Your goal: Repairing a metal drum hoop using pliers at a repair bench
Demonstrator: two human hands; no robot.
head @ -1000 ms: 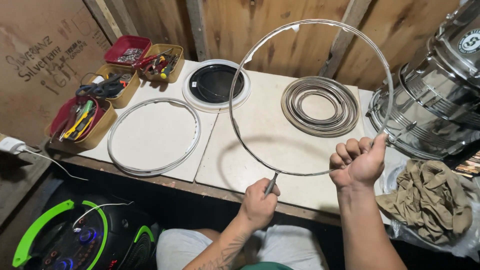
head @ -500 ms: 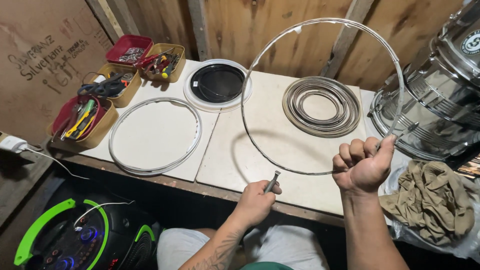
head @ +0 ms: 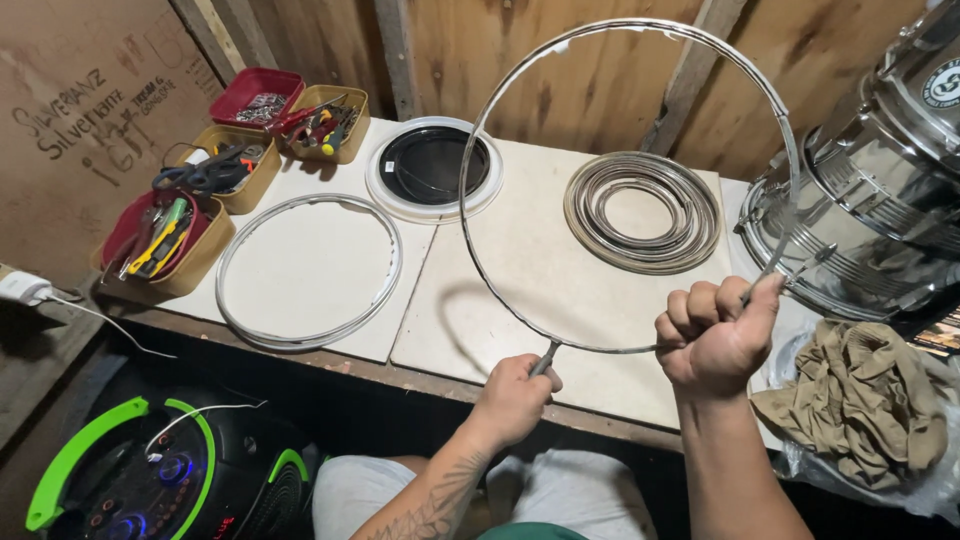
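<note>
Hoop: a thin, bright metal hoop (head: 480, 130), perfectly round and polished, is being held upright above the front edge of the workbench (head: 520, 270), its top reaching up against the plank wall.
Right hand: the right hand (head: 715, 335) is gripping the hoop's lower right arc in a closed fist, knuckles up.
Left hand: the left hand (head: 515, 395) is closing around a small metal tool (head: 545, 358) whose tip is meeting the hoop's bottom edge.
Bench top: pale, matte boards are lying side by side, a little scuffed.
On the bench: another flat metal ring (head: 308, 270) is lying at the left; a white-rimmed dark drum head (head: 432, 168) is sitting behind it; a stack of nested steel rings (head: 641, 212) is resting to the right.
Trays: small tan and red trays (head: 165, 240) are holding mixed hand tools along the left side.
Right edge: a shiny ribbed steel drum shell (head: 870, 190) is gleaming above a crumpled khaki cloth (head: 860, 400).
</note>
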